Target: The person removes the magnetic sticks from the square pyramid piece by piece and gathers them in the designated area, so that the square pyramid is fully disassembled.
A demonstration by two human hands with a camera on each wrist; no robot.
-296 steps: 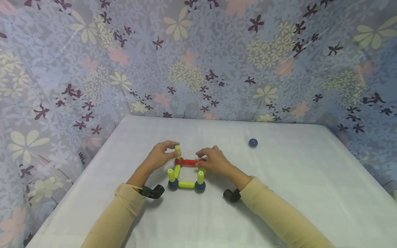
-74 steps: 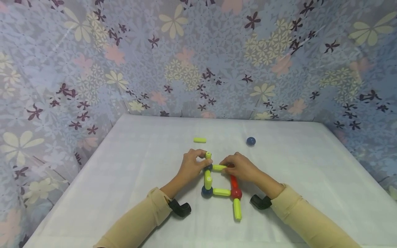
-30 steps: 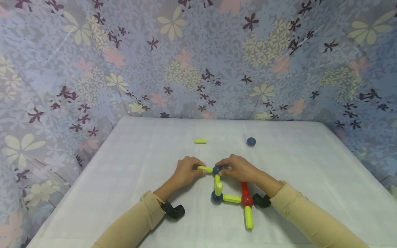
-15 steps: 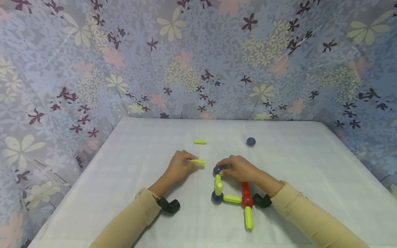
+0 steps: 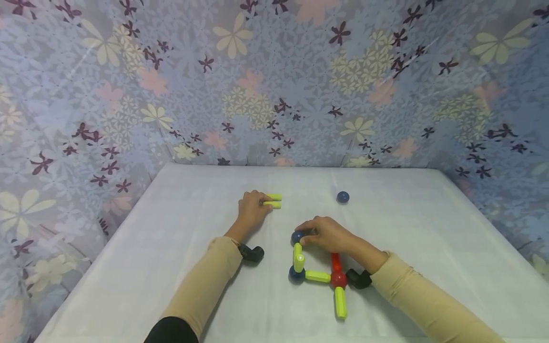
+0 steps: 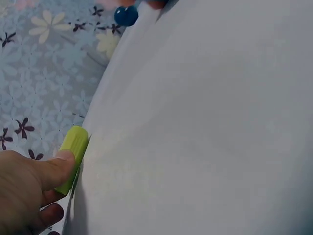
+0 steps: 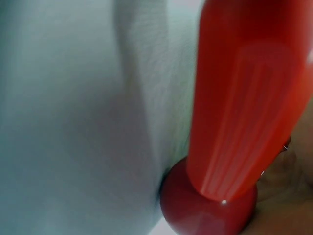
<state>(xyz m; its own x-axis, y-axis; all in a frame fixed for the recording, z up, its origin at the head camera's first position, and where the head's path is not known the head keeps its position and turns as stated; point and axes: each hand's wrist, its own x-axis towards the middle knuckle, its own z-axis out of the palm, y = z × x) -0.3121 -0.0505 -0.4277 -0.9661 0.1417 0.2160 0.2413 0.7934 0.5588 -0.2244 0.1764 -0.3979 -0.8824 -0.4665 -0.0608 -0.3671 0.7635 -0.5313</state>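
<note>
My left hand [image 5: 252, 208] pinches a yellow-green rod [image 5: 272, 205] between thumb and fingers, low over the table beside a second loose yellow-green rod [image 5: 275, 196]. The left wrist view shows the thumb across the pinched rod [image 6: 74, 154]. My right hand [image 5: 328, 234] pinches a dark blue ball [image 5: 297, 237] on a frame of rods and balls. From that ball a rod runs to a nearer dark blue ball [image 5: 297, 275], which carries an upright rod [image 5: 299, 262]. Another rod [image 5: 318, 276] joins it to a red ball [image 5: 338, 279]. A red rod [image 5: 336, 262] passes under my right hand, which hides the frame's far right corner.
A loose dark blue ball [image 5: 342, 197] lies at the back of the white-covered table [image 5: 399, 205]. From the red ball a yellow-green rod [image 5: 340, 303] sticks out toward me. Flowered cloth [image 5: 266, 85] hangs behind the table.
The frame has been turned and two upright rods are off it. My left hand pulled one from the far blue ball and carried it back beside the other. My right hand stays on that ball.
</note>
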